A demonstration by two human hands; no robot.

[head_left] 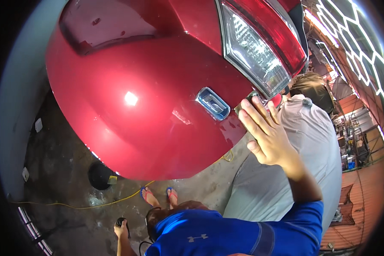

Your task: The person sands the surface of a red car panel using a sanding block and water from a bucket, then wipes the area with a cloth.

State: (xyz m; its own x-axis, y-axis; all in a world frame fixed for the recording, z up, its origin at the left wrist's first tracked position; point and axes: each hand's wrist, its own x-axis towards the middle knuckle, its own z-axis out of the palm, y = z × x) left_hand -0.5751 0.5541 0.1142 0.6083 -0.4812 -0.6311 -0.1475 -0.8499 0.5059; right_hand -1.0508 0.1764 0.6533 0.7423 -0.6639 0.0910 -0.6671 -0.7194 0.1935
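Observation:
A glossy red car body panel (166, 85) curves across the upper middle, with a blue and silver badge (213, 103) on it. My right hand (266, 134) reaches up to the panel beside the badge and below the lamp. Its fingers are stretched out and flat, the fingertips over a small dark pad or cloth (238, 109) that is mostly covered. Down at the lower left, my left hand (121, 230) is closed around a small black object (121, 221) whose kind I cannot make out.
A clear and red car lamp (258, 47) sits above my right hand. Grey fabric (311, 132) bulges at the right, with brown hair (307, 81) above it. A black round container (99, 176) and a yellow cord (94, 207) lie on the wet-looking floor.

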